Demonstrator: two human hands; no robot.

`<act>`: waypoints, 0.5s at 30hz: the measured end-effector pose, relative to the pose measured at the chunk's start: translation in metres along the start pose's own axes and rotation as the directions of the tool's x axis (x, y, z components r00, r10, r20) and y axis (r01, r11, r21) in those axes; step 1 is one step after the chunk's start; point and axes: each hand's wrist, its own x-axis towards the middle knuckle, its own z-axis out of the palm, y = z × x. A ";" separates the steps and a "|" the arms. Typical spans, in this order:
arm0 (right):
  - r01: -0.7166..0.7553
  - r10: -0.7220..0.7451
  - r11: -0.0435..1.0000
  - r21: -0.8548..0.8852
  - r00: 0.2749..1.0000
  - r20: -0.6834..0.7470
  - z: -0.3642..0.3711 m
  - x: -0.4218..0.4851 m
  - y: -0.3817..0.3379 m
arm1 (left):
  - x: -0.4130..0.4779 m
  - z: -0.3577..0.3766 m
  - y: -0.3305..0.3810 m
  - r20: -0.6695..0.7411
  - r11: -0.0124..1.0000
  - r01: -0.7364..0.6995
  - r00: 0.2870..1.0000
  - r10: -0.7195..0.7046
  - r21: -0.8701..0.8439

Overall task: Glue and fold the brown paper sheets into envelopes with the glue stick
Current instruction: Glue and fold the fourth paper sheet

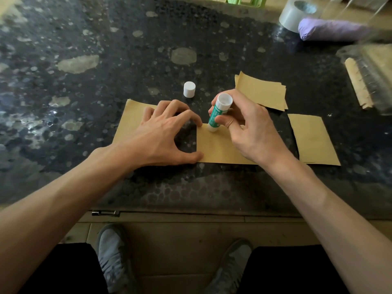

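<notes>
Both hands work on one brown paper sheet (pixel 216 149), which lies near the front of the dark stone table (pixel 106 49). Your left hand (pixel 161 132) is spread wide and grips nothing. Its thumb and forefinger tips press the sheet's left edge, I think to stop the paper sliding under the rubbing. Your right hand (pixel 250 132) has thumb and fingers curled round the glue stick (pixel 218 112), turned upside down with its glue end touching the sheet's far edge. The white cap (pixel 189 89) stands behind, out of the way. More brown sheets (pixel 261 92) wait just behind your right hand.
</notes>
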 end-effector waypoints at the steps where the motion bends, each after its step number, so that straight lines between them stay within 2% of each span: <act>1: -0.002 0.002 1.000 -0.004 1.000 -0.002 0.000 -0.001 0.000 | 0.000 0.000 0.000 0.002 1.000 -0.001 1.000 0.001 -0.001; 15: -0.082 0.081 0.996 -0.036 0.996 -0.026 -0.014 -0.013 0.007 | 0.001 0.000 -0.002 0.011 1.000 -0.007 1.000 0.007 0.003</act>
